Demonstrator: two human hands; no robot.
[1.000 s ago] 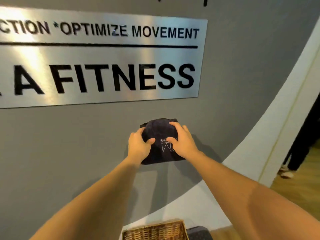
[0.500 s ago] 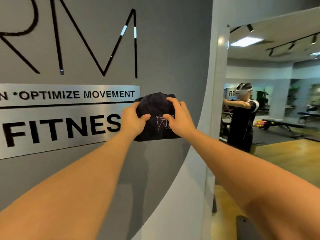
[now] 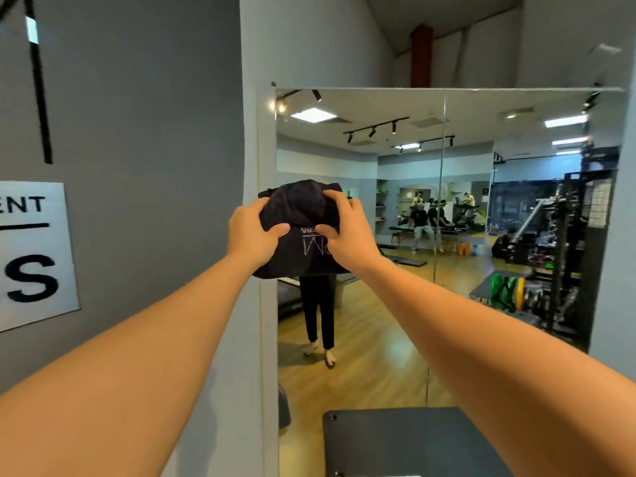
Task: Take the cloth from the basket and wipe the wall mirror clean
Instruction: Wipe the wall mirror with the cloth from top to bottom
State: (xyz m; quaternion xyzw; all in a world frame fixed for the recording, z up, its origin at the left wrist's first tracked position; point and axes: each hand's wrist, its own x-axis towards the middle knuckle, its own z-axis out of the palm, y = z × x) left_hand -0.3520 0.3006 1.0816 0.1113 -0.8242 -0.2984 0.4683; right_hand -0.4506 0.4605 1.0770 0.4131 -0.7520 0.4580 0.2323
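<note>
A bunched dark cloth (image 3: 298,208) with a white printed logo is held up at arm's length in front of me. My left hand (image 3: 253,234) grips its left side, thumb pressed on the front. My right hand (image 3: 347,230) grips its right side, fingers curled over the top. The cloth sits before the left edge of the tall wall mirror (image 3: 464,235), which fills the right half of the view and reflects a gym room and my legs. The basket is out of view.
A grey wall (image 3: 144,166) with a silver lettered sign (image 3: 34,253) stands at left. A white strip of wall (image 3: 256,132) borders the mirror. A dark flat-topped object (image 3: 406,442) sits low in front of the mirror.
The view has swung right, from the sign wall to the mirror. Both hands kept their hold on the cloth and carried it across to the mirror's left edge.
</note>
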